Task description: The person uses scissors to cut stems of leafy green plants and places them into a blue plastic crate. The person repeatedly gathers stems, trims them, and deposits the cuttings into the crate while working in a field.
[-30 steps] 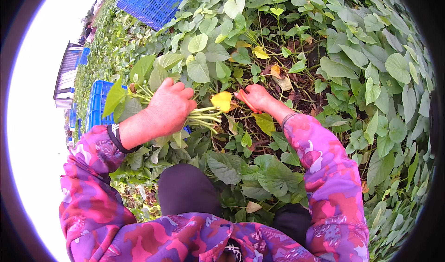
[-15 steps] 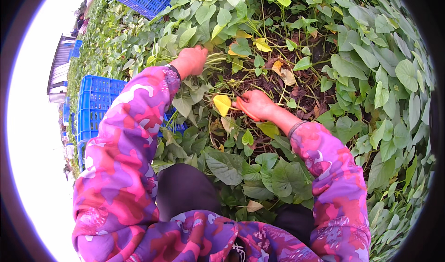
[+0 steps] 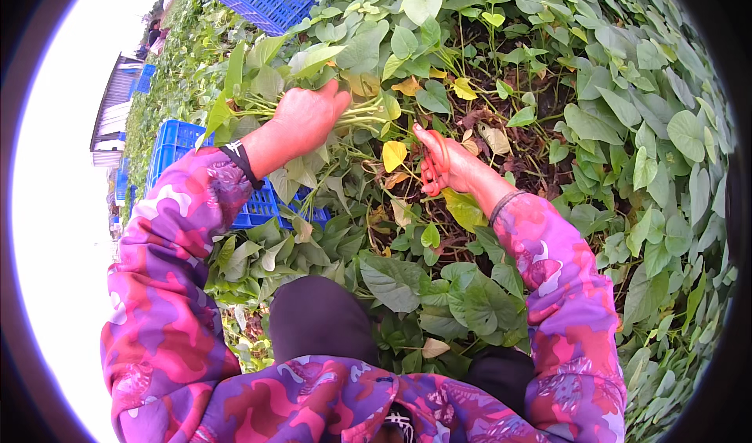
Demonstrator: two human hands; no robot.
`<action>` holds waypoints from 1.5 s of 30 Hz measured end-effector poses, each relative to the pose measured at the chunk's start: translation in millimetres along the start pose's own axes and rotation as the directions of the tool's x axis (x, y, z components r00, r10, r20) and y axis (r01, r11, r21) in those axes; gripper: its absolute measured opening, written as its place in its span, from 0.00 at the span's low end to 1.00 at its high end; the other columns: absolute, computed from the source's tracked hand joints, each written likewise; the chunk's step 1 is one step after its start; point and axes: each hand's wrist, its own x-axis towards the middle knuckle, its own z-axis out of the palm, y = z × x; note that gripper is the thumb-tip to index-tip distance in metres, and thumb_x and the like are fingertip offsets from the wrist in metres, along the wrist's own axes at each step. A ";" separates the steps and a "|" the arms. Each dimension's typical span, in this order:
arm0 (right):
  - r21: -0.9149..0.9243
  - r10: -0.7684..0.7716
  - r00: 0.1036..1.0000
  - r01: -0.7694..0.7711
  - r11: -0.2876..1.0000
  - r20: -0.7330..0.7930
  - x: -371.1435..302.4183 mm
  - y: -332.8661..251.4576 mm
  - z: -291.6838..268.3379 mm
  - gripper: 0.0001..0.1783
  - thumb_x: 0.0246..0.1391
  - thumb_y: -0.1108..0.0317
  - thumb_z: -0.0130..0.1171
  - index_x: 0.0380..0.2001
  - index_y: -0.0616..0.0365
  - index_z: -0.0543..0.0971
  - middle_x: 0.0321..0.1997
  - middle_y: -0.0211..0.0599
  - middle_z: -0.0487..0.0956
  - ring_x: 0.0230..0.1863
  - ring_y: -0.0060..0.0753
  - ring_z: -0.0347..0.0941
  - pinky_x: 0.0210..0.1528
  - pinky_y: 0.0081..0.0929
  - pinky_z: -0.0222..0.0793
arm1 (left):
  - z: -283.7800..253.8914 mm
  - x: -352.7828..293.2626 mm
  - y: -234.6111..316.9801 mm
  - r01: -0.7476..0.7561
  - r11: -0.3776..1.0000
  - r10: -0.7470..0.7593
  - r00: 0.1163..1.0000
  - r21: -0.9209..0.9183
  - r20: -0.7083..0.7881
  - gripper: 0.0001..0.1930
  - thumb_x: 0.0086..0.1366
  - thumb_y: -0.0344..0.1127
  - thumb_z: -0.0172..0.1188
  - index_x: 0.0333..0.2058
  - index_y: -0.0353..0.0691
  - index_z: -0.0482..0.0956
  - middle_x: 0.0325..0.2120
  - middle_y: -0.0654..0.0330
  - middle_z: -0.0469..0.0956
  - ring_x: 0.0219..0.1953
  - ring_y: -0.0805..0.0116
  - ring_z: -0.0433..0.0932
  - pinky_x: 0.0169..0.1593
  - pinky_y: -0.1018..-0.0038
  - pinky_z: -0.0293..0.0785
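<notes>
My left hand [image 3: 301, 118] is closed round a bunch of green leafy stems [image 3: 362, 117]. The cut-looking ends point right, toward my other hand, and the heart-shaped leaves [image 3: 270, 71] fan out to the left. Just right of the stem ends is my right hand [image 3: 454, 167], fingers curled and one digit stretched up toward the plants. An orange-red band or strip [image 3: 443, 155] shows against its fingers; whatever they hold is too small to make out. A yellow leaf [image 3: 394, 155] hangs beside these fingertips.
Dense vines [image 3: 627, 114] spread to the right, around a patch of dark soil [image 3: 501, 149]. One blue plastic crate [image 3: 270, 0] stands at the far left; another blue crate [image 3: 176, 141] is partly behind my left arm. My knee [image 3: 321, 321] is close below.
My left hand has turned and lifted the bunch, so its leaves and stems show more. My right hand has shifted slightly up and right, its fingers moving away from the yellow leaf.
</notes>
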 end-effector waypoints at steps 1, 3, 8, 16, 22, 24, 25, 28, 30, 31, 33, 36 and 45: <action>-0.012 -0.006 1.000 0.006 1.000 0.003 0.2 -0.6 3.0 0.42 0.51 0.32 0.57 0.53 0.58 0.64 0.29 0.34 0.62 0.21 0.27 0.62 0.28 0.40 0.77 | -3.0 -5.5 0.7 0.004 1.000 -0.004 1.000 -0.004 0.014 0.17 0.48 0.26 0.58 0.38 0.42 0.68 0.32 0.53 0.70 0.20 0.53 0.77 0.22 0.60 0.72; -0.025 -0.025 1.000 0.025 0.999 0.006 1.2 -1.0 8.2 0.41 0.51 0.32 0.57 0.52 0.57 0.64 0.30 0.34 0.62 0.22 0.28 0.62 0.29 0.41 0.77 | -9.0 -15.9 3.6 0.014 1.000 -0.014 0.999 -0.004 0.044 0.17 0.48 0.26 0.58 0.38 0.43 0.69 0.32 0.53 0.70 0.21 0.53 0.77 0.23 0.59 0.72; -0.063 -0.249 0.969 0.249 0.967 0.008 -15.5 0.9 15.6 0.19 0.58 0.56 0.60 0.24 0.58 0.68 0.11 0.27 0.64 0.07 0.23 0.62 0.06 0.24 0.57 | -39.1 -41.1 -2.0 0.147 0.982 -0.131 0.983 -0.122 0.132 0.17 0.51 0.28 0.57 0.41 0.47 0.69 0.33 0.53 0.71 0.29 0.48 0.78 0.31 0.53 0.74; -0.175 -0.736 0.676 0.729 0.662 0.035 -140.5 -73.2 51.3 0.35 0.50 0.60 0.70 0.55 0.65 0.64 0.27 0.32 0.75 0.19 0.21 0.70 0.20 0.20 0.67 | -120.7 -100.9 -35.9 0.271 0.233 -0.238 0.947 -0.934 0.216 0.20 0.50 0.25 0.60 0.45 0.35 0.76 0.34 0.65 0.79 0.36 0.76 0.75 0.43 0.76 0.72; -0.219 -0.777 0.602 0.796 0.564 0.183 -223.3 -90.3 138.5 0.23 0.50 0.72 0.65 0.48 0.62 0.68 0.29 0.30 0.72 0.21 0.18 0.69 0.23 0.17 0.67 | -146.2 -156.4 -5.5 0.160 -0.105 0.159 0.977 -0.982 0.142 0.28 0.55 0.28 0.64 0.56 0.38 0.71 0.42 0.65 0.77 0.37 0.78 0.76 0.41 0.76 0.77; -0.415 -0.786 0.612 0.738 0.532 0.082 -246.5 -81.4 155.4 0.21 0.50 0.72 0.63 0.47 0.63 0.68 0.29 0.30 0.73 0.19 0.18 0.70 0.20 0.18 0.67 | -149.3 -187.0 1.9 0.084 -0.127 0.048 0.996 -0.988 0.079 0.30 0.56 0.26 0.62 0.59 0.38 0.68 0.52 0.63 0.73 0.41 0.78 0.76 0.45 0.78 0.75; -0.495 -0.788 0.614 0.700 0.515 0.048 -258.9 -74.5 164.0 0.21 0.50 0.73 0.62 0.46 0.63 0.68 0.29 0.29 0.73 0.19 0.18 0.70 0.19 0.18 0.67 | -152.8 -208.2 3.1 0.022 -0.135 -0.022 0.999 -0.991 0.025 0.30 0.56 0.26 0.62 0.60 0.38 0.68 0.55 0.63 0.71 0.42 0.77 0.75 0.46 0.78 0.74; -0.598 -0.721 0.693 0.575 0.558 -0.006 -287.3 -52.3 190.9 0.22 0.49 0.74 0.60 0.48 0.65 0.67 0.25 0.32 0.75 0.16 0.21 0.70 0.17 0.19 0.68 | -159.6 -272.0 10.9 -0.104 -0.086 -0.296 0.952 -0.991 -0.074 0.31 0.54 0.26 0.62 0.59 0.38 0.69 0.55 0.62 0.72 0.43 0.76 0.74 0.48 0.77 0.72; -0.610 -0.647 0.762 0.504 0.612 -0.020 -295.5 -27.4 221.0 0.24 0.49 0.75 0.59 0.50 0.66 0.67 0.25 0.34 0.76 0.17 0.23 0.73 0.18 0.20 0.70 | -156.3 -301.9 36.4 -0.199 -0.147 -0.351 0.926 -0.969 -0.137 0.31 0.53 0.25 0.63 0.59 0.39 0.69 0.52 0.62 0.73 0.40 0.77 0.72 0.48 0.79 0.69; -0.546 -0.629 0.776 0.544 0.637 0.039 -297.0 -13.4 236.3 0.23 0.49 0.74 0.62 0.49 0.63 0.68 0.24 0.31 0.75 0.18 0.21 0.73 0.17 0.19 0.68 | -151.7 -306.2 56.3 -0.247 -0.114 -0.333 0.922 -0.962 -0.197 0.32 0.52 0.25 0.64 0.58 0.38 0.69 0.51 0.62 0.73 0.39 0.78 0.70 0.47 0.79 0.68; -0.377 -0.628 0.769 0.620 0.688 0.119 -297.9 11.4 270.5 0.22 0.49 0.75 0.60 0.49 0.63 0.69 0.28 0.33 0.75 0.19 0.22 0.73 0.19 0.19 0.70 | -142.9 -308.4 90.0 -0.264 -0.098 -0.240 0.942 -0.960 -0.234 0.36 0.49 0.28 0.68 0.60 0.36 0.67 0.52 0.62 0.72 0.49 0.75 0.70 0.54 0.75 0.67; -0.295 -0.660 0.727 0.684 0.668 0.189 -304.7 40.2 295.4 0.21 0.50 0.75 0.56 0.50 0.62 0.69 0.35 0.31 0.75 0.26 0.20 0.73 0.28 0.17 0.72 | -125.8 -309.0 133.1 -0.284 -0.151 -0.254 0.937 -0.947 -0.240 0.29 0.48 0.38 0.68 0.51 0.41 0.73 0.46 0.48 0.71 0.50 0.50 0.71 0.57 0.59 0.64; -0.606 -0.589 0.808 0.477 0.637 0.017 -283.2 34.7 294.2 0.26 0.53 0.69 0.66 0.52 0.65 0.69 0.30 0.35 0.78 0.22 0.20 0.73 0.25 0.18 0.72 | -84.9 -397.6 95.8 -0.181 0.360 -0.518 0.777 -0.915 -0.358 0.17 0.52 0.29 0.63 0.42 0.39 0.75 0.32 0.51 0.79 0.36 0.53 0.80 0.39 0.64 0.75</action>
